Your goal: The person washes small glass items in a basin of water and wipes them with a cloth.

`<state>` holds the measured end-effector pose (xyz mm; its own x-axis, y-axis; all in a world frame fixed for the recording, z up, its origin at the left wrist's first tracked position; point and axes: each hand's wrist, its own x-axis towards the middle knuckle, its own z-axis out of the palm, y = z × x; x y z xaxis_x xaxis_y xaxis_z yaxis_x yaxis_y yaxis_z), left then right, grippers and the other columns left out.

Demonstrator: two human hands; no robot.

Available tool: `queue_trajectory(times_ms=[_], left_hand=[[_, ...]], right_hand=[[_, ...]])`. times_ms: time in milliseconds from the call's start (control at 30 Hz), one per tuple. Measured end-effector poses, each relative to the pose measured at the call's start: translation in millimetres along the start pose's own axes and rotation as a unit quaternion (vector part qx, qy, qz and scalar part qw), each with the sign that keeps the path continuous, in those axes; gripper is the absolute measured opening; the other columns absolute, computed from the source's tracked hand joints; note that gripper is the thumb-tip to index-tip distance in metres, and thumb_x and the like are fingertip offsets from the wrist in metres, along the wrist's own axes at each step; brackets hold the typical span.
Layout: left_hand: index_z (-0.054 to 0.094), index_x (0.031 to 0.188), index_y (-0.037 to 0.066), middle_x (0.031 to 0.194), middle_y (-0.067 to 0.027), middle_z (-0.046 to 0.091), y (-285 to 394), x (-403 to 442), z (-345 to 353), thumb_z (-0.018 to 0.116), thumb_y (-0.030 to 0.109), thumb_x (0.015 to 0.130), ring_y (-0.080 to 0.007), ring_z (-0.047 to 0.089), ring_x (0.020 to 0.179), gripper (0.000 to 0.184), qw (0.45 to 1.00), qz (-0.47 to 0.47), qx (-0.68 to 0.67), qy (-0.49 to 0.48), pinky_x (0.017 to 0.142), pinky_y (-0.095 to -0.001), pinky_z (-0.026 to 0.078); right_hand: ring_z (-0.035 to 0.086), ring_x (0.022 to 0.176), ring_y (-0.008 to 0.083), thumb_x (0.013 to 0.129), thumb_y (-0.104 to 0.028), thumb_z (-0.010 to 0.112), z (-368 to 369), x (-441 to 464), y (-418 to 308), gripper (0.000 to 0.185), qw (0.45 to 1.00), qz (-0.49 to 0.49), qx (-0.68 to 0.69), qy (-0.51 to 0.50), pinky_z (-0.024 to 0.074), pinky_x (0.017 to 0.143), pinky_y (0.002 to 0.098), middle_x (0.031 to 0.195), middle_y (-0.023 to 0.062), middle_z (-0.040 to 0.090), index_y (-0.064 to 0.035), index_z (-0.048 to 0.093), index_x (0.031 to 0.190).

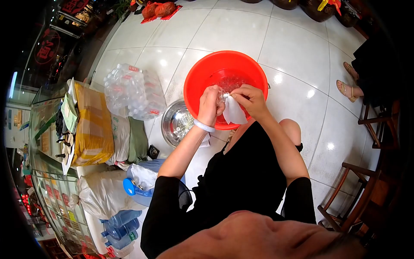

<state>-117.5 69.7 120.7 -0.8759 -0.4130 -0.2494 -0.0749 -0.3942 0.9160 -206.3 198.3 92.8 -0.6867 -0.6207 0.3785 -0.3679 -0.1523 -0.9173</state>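
Note:
A large red basin [197, 69] stands on the tiled floor, with clear glistening items in its bottom that are too small to make out. Over its near half, my left hand [209, 105] is closed round a small clear object, perhaps a little bottle. Beside it on the right, my right hand [252, 100] pinches at the white top of that object. A white sheet or cloth [234, 113] hangs down between the hands, touching my right fingers. To the left of the basin, a steel bowl [172, 125] holds small shiny pieces.
Wrapped plastic bottles [129, 91] stand at the left. Nearer are a taped yellow box [92, 125], sacks [103, 192] and blue water jugs [118, 228]. At right are a person's sandaled feet [346, 90] and a wooden chair [345, 194]. Dark jars [317, 11] line the top.

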Motion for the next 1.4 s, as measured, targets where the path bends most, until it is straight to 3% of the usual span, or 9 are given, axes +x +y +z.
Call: queue_trajectory(times_ms=[233, 333, 433, 500, 633, 700, 900, 1233, 1400], left_hand=[[0.047, 0.085, 0.005, 0.075, -0.0036, 0.045, -6, 0, 0, 0.041, 0.033, 0.088, -0.0069, 0.031, 0.041, 0.028, 0.998, 0.002, 0.046, 0.043, 0.037, -0.0202, 0.021], [0.047, 0.086, 0.006, 0.075, -0.0031, 0.044, -4, -2, -1, 0.041, 0.033, 0.088, -0.0066, 0.031, 0.042, 0.028, 0.997, 0.007, 0.068, 0.033, 0.037, -0.0203, 0.021], [0.047, 0.088, 0.006, 0.077, -0.0028, 0.044, 3, -7, 3, 0.041, 0.033, 0.088, -0.0064, 0.032, 0.043, 0.028, 0.996, 0.043, 0.080, 0.025, 0.037, -0.0199, 0.021], [0.047, 0.090, 0.006, 0.079, -0.0026, 0.044, 7, -7, 3, 0.040, 0.032, 0.089, -0.0065, 0.032, 0.043, 0.027, 0.997, 0.051, 0.060, 0.002, 0.038, -0.0196, 0.022], [0.048, 0.092, 0.005, 0.080, -0.0029, 0.045, 3, -6, 0, 0.040, 0.032, 0.089, -0.0067, 0.032, 0.043, 0.028, 0.998, 0.053, 0.030, 0.008, 0.039, -0.0195, 0.022], [0.048, 0.094, 0.006, 0.077, -0.0038, 0.048, 1, -5, -2, 0.039, 0.032, 0.089, -0.0071, 0.031, 0.042, 0.028, 0.999, 0.041, 0.006, -0.003, 0.038, -0.0198, 0.022], [0.049, 0.094, 0.007, 0.063, -0.0037, 0.049, -5, 3, -9, 0.036, 0.032, 0.089, -0.0080, 0.031, 0.039, 0.029, 0.994, -0.012, -0.080, -0.079, 0.036, -0.0197, 0.022], [0.048, 0.095, 0.005, 0.070, -0.0048, 0.049, -5, 6, -13, 0.035, 0.029, 0.090, -0.0075, 0.032, 0.040, 0.028, 0.995, 0.015, -0.091, -0.039, 0.035, -0.0194, 0.019], [0.048, 0.096, 0.006, 0.076, -0.0063, 0.053, -8, 5, -9, 0.038, 0.029, 0.089, -0.0105, 0.035, 0.041, 0.026, 0.997, 0.065, -0.010, -0.032, 0.038, -0.0217, 0.029]], right_hand=[[0.053, 0.059, 0.0185, 0.072, -0.004, 0.056, 0, 0, 1, 0.007, 0.997, -0.056, -0.051, -0.029, 0.0414, 0.054, 0.0268, 0.066, 0.0089, 0.054, 0.0000, 0.061, 0.076], [0.051, 0.061, 0.0138, 0.076, -0.004, 0.056, 1, -1, 4, 0.009, 0.997, -0.035, -0.025, -0.057, 0.0396, 0.054, 0.0251, 0.068, 0.0059, 0.055, 0.0030, 0.061, 0.078], [0.050, 0.061, 0.0111, 0.077, -0.005, 0.056, 5, -3, 5, 0.010, 0.980, 0.092, 0.169, -0.047, 0.0389, 0.054, 0.0241, 0.069, 0.0025, 0.056, 0.0032, 0.061, 0.078], [0.053, 0.064, 0.0082, 0.079, -0.008, 0.056, 5, -3, 5, 0.014, 0.906, 0.250, 0.339, -0.045, 0.0418, 0.057, 0.0223, 0.075, 0.0019, 0.060, 0.0027, 0.063, 0.084], [0.054, 0.066, 0.0087, 0.080, -0.010, 0.057, 9, -3, -6, 0.015, 0.881, 0.279, 0.381, -0.013, 0.0420, 0.059, 0.0206, 0.076, 0.0025, 0.060, 0.0021, 0.063, 0.086], [0.055, 0.068, 0.0089, 0.079, -0.009, 0.056, 6, -4, -7, 0.014, 0.944, 0.201, 0.262, -0.029, 0.0427, 0.060, 0.0208, 0.077, 0.0030, 0.061, 0.0022, 0.063, 0.084], [0.054, 0.062, 0.0103, 0.075, -0.004, 0.056, 5, -4, 1, 0.009, 0.996, 0.024, 0.085, 0.004, 0.0414, 0.056, 0.0226, 0.069, 0.0054, 0.059, 0.0020, 0.062, 0.079], [0.051, 0.055, 0.0127, 0.072, -0.001, 0.058, -2, -2, -7, 0.007, 0.998, -0.034, 0.019, 0.052, 0.0388, 0.050, 0.0246, 0.064, 0.0070, 0.054, 0.0006, 0.062, 0.077], [0.051, 0.054, 0.0185, 0.072, -0.001, 0.057, 4, -2, -10, 0.006, 0.994, -0.083, -0.053, 0.041, 0.0394, 0.049, 0.0271, 0.061, 0.0084, 0.050, -0.0011, 0.061, 0.076]])
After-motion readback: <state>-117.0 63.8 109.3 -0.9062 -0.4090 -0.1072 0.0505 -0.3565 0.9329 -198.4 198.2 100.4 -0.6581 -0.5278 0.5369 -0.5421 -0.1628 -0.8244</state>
